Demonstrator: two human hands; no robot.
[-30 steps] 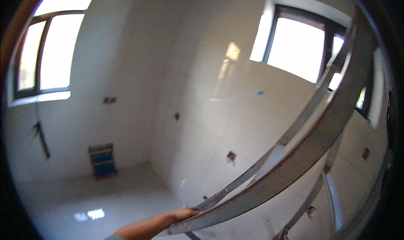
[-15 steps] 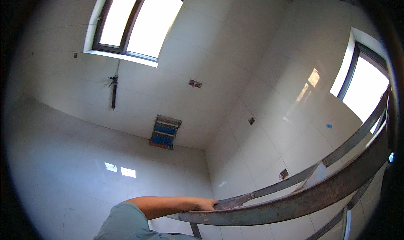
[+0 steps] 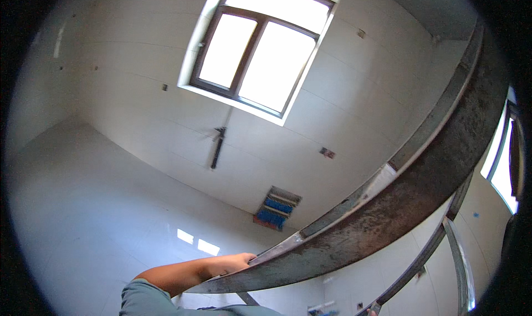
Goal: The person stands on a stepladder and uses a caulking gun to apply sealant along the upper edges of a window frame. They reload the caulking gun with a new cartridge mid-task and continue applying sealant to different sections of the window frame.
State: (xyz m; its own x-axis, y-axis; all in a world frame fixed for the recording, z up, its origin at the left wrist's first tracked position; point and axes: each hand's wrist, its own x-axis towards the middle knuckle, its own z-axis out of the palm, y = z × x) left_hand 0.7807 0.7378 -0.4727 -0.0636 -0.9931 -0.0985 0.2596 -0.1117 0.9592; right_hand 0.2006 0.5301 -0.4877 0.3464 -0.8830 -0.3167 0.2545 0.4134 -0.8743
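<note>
A grey-brown steel frame (image 3: pixel 388 222), its wide bar streaked with rust, sweeps from the bottom centre up to the upper right. My left hand (image 3: pixel 237 262) is closed over the upper edge of that bar near its lower end, the fingers partly hidden behind it. Thinner bars of the frame (image 3: pixel 413 269) slant below the wide one at the lower right. At the bottom edge, by a thin bar, a small patch of skin shows, likely my right hand (image 3: pixel 373 312); its fingers are mostly cut off from view.
A dark-framed window (image 3: pixel 260 44) is set in the tiled wall, with a caulking gun-like black tool (image 3: pixel 218 148) below it. A wall recess (image 3: pixel 277 207) holds blue parts. Glossy floor (image 3: pixel 111 216) lies to the left. Another window (image 3: pixel 501 155) stands at the far right.
The view has turned to the right-hand tilt of the frame: its far end now rises higher and looms closer. My left hand keeps its hold. The wall and window have shifted rightward in view.
</note>
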